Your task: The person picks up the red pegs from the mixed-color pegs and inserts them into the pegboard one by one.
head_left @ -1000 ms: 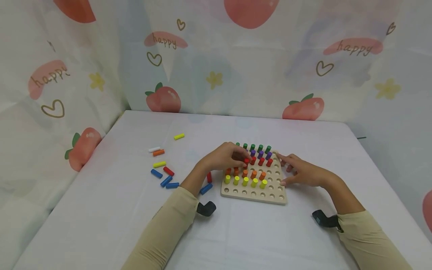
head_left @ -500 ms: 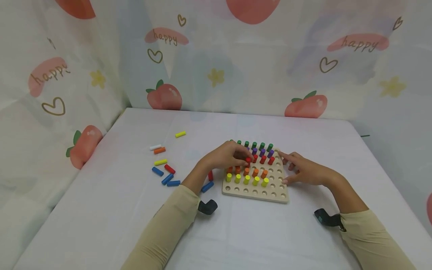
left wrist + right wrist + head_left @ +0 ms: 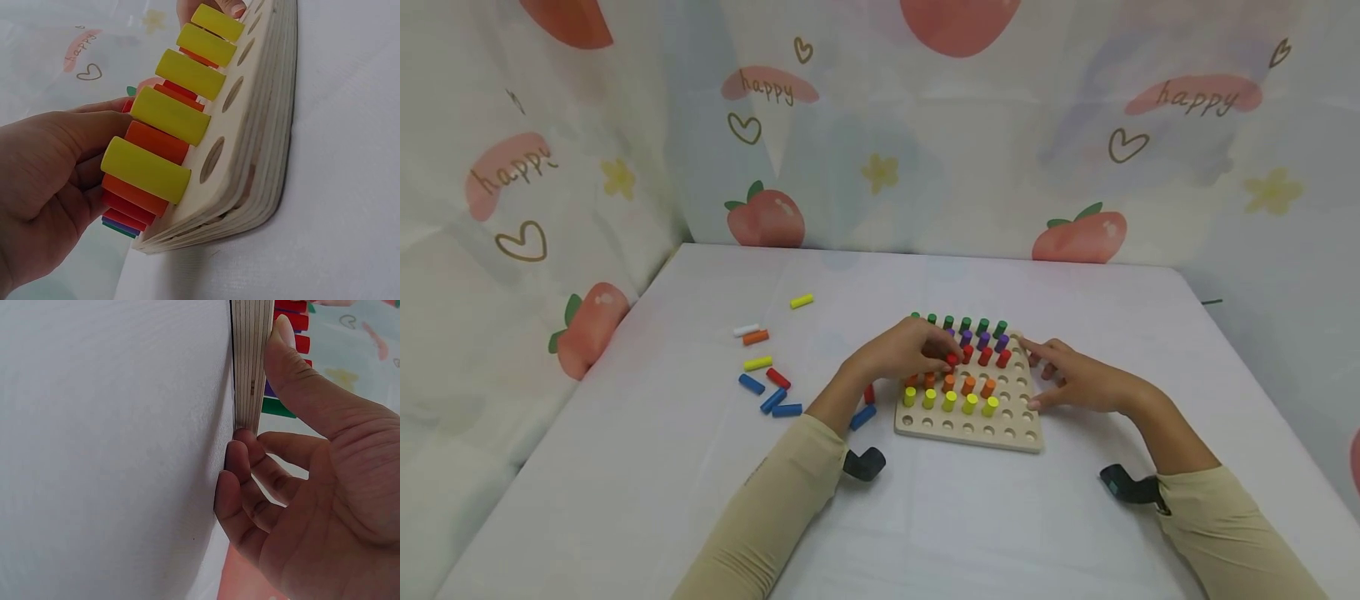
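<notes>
Pegboard [image 3: 958,432] on worktop [image 3: 962,517]. At its eleven o'clock, fingers of the left hand [image 3: 904,347] pinch a red peg [image 3: 952,360]; at three, the right hand [image 3: 1086,380] rests spread fingers on its edge. Backdrop [image 3: 880,100] reads "happy" at ten, eleven, one o'clock.

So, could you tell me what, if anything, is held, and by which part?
The left hand pinches a red peg, apparently near its top; the right hand touches the pegboard.
</notes>
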`<state>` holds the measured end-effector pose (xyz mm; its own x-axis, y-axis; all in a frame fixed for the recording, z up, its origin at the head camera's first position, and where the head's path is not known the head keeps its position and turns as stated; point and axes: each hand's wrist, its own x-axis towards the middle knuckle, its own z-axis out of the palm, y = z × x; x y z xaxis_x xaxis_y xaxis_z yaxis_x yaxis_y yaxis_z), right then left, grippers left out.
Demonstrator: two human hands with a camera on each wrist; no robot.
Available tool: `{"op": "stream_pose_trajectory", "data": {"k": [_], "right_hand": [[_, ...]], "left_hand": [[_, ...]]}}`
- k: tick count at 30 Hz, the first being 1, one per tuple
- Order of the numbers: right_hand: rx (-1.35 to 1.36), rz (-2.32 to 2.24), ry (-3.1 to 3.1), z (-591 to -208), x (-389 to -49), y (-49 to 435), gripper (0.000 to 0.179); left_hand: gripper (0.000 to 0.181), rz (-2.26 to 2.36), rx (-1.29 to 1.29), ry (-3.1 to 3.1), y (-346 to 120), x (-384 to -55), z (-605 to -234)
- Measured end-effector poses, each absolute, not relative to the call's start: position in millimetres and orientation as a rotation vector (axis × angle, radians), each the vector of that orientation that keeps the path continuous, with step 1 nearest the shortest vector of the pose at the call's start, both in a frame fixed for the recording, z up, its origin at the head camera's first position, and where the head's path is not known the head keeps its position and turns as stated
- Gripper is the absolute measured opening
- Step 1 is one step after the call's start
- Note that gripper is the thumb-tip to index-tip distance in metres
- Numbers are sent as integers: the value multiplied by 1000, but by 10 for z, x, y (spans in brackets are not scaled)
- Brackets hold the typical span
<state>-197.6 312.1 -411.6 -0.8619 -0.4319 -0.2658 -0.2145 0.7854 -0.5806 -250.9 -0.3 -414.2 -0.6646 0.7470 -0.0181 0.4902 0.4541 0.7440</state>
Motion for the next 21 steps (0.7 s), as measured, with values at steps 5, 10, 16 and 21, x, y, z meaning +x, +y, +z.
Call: {"op": "stream_pose_trajectory", "data": {"k": [5,10,16,21], "right_hand": [[-488,-779,2592,-4113,-1972,3123,104],[-495,-774,2597,-4122,-1973,3129,103],[-488,-771,2591,-4140,-1978,3133,103],[-514,-765,2595,-4134,-1984,3135,104]], "left_hand": [[22,1025,1060,2381,-4,-2509,-4151],[23,1025,1049,2379,-10,-2510,-4154],[23,1044,1031,2365,-10,-2496,-4152],[23,1043,1025,2369,-5,-2497,-4151]]}}
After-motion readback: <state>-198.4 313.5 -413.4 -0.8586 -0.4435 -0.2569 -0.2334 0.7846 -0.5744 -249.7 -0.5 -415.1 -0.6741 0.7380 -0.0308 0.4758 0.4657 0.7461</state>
